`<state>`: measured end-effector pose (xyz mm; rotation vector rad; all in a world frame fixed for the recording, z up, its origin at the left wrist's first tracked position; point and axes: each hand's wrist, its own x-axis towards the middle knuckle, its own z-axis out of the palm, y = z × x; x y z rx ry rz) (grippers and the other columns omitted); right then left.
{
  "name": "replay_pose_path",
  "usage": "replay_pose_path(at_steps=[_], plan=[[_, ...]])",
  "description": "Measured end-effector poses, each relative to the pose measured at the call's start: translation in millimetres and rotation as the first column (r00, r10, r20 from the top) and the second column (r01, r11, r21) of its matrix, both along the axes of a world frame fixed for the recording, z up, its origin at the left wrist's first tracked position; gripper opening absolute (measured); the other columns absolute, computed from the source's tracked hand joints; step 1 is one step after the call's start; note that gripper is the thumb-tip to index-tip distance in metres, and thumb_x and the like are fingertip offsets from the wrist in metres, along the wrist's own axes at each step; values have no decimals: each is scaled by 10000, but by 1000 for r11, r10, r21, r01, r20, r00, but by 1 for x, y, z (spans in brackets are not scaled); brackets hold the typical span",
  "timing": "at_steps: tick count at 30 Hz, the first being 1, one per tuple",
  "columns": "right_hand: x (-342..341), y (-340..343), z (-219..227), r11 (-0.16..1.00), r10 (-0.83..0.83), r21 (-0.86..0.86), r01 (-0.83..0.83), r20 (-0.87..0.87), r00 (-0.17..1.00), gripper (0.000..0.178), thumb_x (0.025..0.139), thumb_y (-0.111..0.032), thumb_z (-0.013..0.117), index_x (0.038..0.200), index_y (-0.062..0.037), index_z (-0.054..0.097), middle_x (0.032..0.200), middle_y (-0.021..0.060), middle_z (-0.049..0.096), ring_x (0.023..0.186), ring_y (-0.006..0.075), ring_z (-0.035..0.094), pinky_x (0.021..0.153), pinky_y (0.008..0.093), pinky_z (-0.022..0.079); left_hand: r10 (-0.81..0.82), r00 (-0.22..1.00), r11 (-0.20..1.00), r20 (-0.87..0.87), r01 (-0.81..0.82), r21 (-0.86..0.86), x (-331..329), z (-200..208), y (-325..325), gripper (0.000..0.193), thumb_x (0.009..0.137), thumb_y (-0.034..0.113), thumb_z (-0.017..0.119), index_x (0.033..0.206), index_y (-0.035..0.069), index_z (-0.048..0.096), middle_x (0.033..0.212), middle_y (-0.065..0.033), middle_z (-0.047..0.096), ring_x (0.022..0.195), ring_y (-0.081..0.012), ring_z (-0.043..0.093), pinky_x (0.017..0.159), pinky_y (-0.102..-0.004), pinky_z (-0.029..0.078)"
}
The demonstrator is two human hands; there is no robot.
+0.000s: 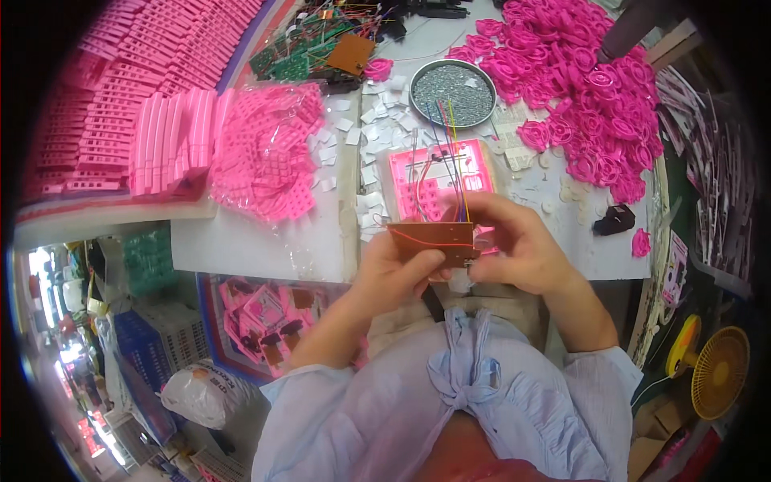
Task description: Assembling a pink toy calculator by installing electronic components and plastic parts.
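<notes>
Head view: left hand point(391, 277) and right hand point(514, 249) together grasp a small brown circuit board point(434, 241), held level above the near edge of the bench point(265, 241). The left hand pinches the board's left and lower edge; the right hand closes over its right end. Coloured wires point(446, 153) rise from the board to a pink plastic housing point(438, 181) lying on the bench just beyond.

Recommended handling: grip the board by its edges only, keep the wires slack, and avoid pulling them against their joints. Hold the board near the housing so no lead is strained.

Farther out lie a round tray of small silver parts point(452, 90), scattered white pads point(353, 136) and a heap of pink rings point(578, 72).
</notes>
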<state>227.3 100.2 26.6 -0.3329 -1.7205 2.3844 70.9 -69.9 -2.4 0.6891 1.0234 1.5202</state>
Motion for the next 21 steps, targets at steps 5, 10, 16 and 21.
replay_pose_path(at_steps=[5,10,16,21], plan=[[4,-6,-11,979,-196,-77,190,-78,977,254,861,56,716,1110,54,664,999,88,652,840,136,637,703,266,546,96,988,995,119,-91,-47,6,0,-2,305,1015,76,574,1313,15,557,1073,-83,704,792,-86,653,650,-228,519],[15,-28,-19,872,-485,-129,471,-114,867,124,893,72,663,1014,51,650,915,94,656,777,128,637,617,256,530,143,985,988,93,-137,-76,13,-4,-5,296,1026,97,564,1311,20,559,1010,-92,705,717,-75,629,573,-212,468],[90,-26,-43,638,-618,-367,677,280,734,78,922,-14,647,997,-18,627,859,53,634,706,143,626,583,252,517,101,989,977,-112,-119,-175,19,4,-8,247,1014,77,573,1242,-16,598,903,-100,695,691,-86,619,535,-197,451],[176,25,-62,233,-966,448,863,6,258,487,990,-211,625,1427,-25,515,1335,169,613,1268,228,567,1019,389,489,-79,894,995,-441,45,-86,17,4,-11,190,951,62,672,1131,3,678,935,-83,710,795,-148,669,701,-280,519]])
